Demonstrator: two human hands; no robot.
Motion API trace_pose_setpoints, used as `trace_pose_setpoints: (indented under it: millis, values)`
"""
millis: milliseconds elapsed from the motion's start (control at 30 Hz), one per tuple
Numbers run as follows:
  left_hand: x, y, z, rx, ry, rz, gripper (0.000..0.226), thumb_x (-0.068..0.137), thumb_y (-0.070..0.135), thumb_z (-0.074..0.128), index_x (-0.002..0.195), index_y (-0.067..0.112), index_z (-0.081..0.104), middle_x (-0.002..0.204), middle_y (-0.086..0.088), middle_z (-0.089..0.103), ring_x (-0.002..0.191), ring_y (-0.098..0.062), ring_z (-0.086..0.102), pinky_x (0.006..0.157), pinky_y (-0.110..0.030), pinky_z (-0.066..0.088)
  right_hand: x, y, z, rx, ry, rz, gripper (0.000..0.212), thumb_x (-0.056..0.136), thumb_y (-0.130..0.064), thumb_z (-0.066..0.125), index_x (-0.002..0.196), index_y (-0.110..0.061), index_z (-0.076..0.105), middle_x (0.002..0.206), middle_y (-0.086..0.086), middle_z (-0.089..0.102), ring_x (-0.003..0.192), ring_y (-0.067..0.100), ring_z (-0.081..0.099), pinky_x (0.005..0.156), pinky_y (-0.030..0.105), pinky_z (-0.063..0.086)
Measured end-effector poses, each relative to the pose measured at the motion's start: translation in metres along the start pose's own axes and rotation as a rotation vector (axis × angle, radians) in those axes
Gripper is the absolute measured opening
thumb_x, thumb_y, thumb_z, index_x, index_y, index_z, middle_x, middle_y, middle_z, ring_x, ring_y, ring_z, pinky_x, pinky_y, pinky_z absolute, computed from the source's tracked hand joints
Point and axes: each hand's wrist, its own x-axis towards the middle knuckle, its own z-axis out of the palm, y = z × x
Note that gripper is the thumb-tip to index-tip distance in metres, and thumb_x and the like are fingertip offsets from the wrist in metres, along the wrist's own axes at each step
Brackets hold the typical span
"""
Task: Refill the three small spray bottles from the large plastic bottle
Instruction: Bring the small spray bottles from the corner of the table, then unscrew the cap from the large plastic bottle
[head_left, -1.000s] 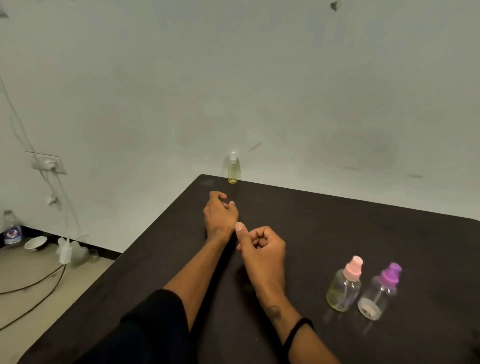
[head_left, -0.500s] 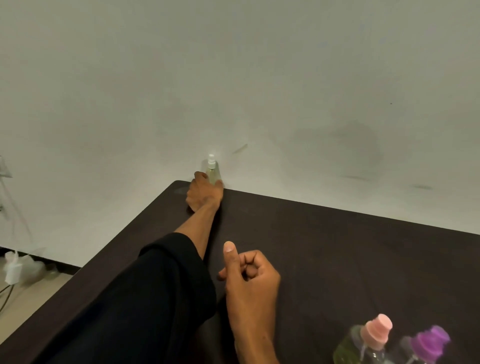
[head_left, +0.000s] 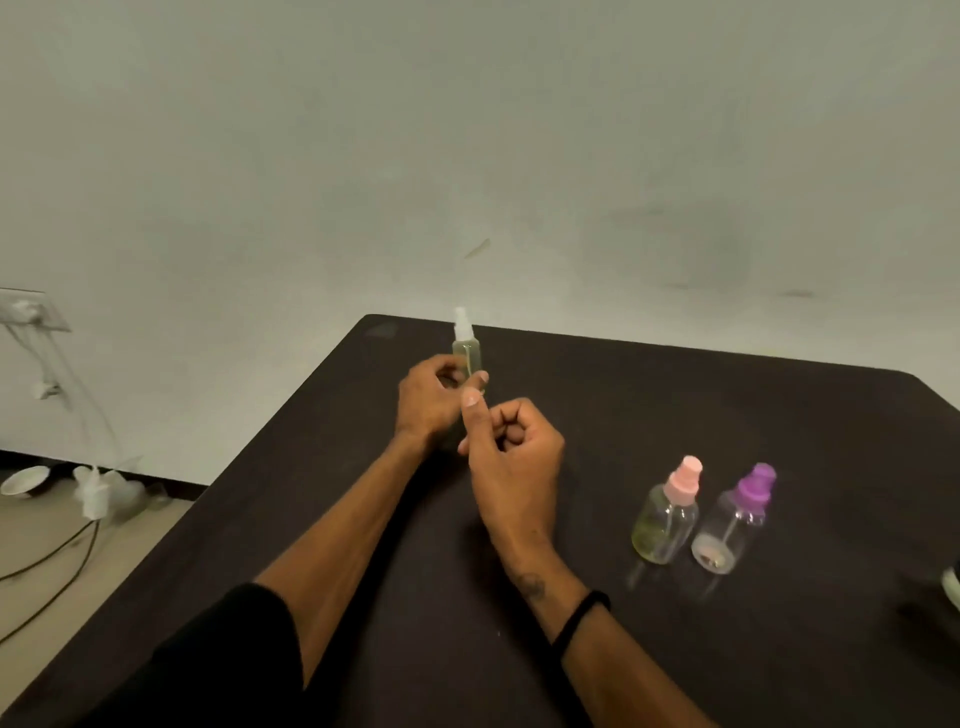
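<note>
The left hand (head_left: 434, 402) curls its fingers and thumb round the lower body of a slim clear spray bottle with a white nozzle and pale yellow liquid (head_left: 466, 349), holding it upright above the dark brown table (head_left: 675, 405), toward the far corner at about 12 o'clock from the person. Whether the bottle's base touches the tabletop is hidden by the fingers. The right hand (head_left: 511, 457) sits just beside it at 5 o'clock, curled into a loose fist with the thumb pointing up toward the bottle; it holds nothing.

No brand, label or writing can be read on any bottle.

At 3 o'clock from the right hand, well apart from it, stand two round clear bottles side by side: one with a pink spray cap (head_left: 666, 513) and some yellowish liquid at the bottom, and one with a purple spray cap (head_left: 736, 519) that looks nearly without liquid. A black band (head_left: 576, 621) circles the right wrist, and a black sleeve (head_left: 218, 660) covers the left upper arm. At the table's right edge a pale object (head_left: 953, 587) is cut off by the frame. On the floor at 9 o'clock lie a white bowl (head_left: 25, 480) and dark cables (head_left: 52, 561).
</note>
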Motion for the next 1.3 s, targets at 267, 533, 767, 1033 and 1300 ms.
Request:
trace_pose_setpoints:
  millis: [267,533,767,1033,1300]
  values:
    - [-0.146,0.04,-0.006,0.012,-0.16,0.144,0.017,0.105,0.025,0.056,0.114,0.036,0.065,0.093,0.017,0.071,0.088,-0.002,0.07,0.078,-0.025,0.058,-0.065,-0.019,-0.05,-0.037,-0.016,-0.165,0.042,0.097,-0.037,0.074,0.071,-0.008,0.06,0.063,0.007,0.064,0.06,0.027,0.064,0.06,0.036,0.057]
    - [-0.194,0.056,0.016,0.02,-0.282,0.209,0.03,0.088,0.028,0.081,0.117,0.032,0.074,0.096,0.009,0.078,0.085,-0.02,0.074,0.081,-0.043,0.062,-0.095,-0.027,-0.138,-0.144,-0.008,-0.178,0.037,0.098,-0.038,0.072,0.075,-0.01,0.062,0.065,0.007,0.064,0.06,0.027,0.062,0.059,0.042,0.058]
    - [-0.19,0.061,0.023,0.159,-0.274,0.172,0.045,0.084,0.046,0.083,0.127,0.04,0.069,0.113,0.026,0.071,0.085,-0.004,0.07,0.089,-0.042,0.061,-0.089,-0.029,-0.214,-0.251,0.031,-0.149,0.037,0.097,-0.036,0.074,0.074,-0.009,0.062,0.066,0.009,0.065,0.06,0.027,0.061,0.055,0.027,0.052]
    - [-0.21,0.06,0.02,-0.016,-0.039,0.03,0.055,0.076,0.048,0.089,0.12,0.026,0.064,0.113,0.003,0.067,0.088,-0.012,0.068,0.075,-0.021,0.053,-0.06,-0.023,-0.261,-0.338,0.129,-0.094,0.033,0.094,-0.045,0.075,0.084,-0.015,0.063,0.077,0.005,0.069,0.072,0.022,0.067,0.063,0.034,0.059]
    - [-0.261,0.077,0.018,-0.04,-0.055,0.026,0.044,0.088,0.052,0.074,0.074,0.011,0.063,0.074,-0.01,0.067,0.074,-0.034,0.065,0.065,-0.036,0.053,-0.061,-0.025,-0.263,-0.324,0.192,-0.06,0.024,0.093,-0.036,0.078,0.09,-0.018,0.064,0.08,-0.003,0.068,0.07,0.001,0.063,0.062,0.017,0.053]
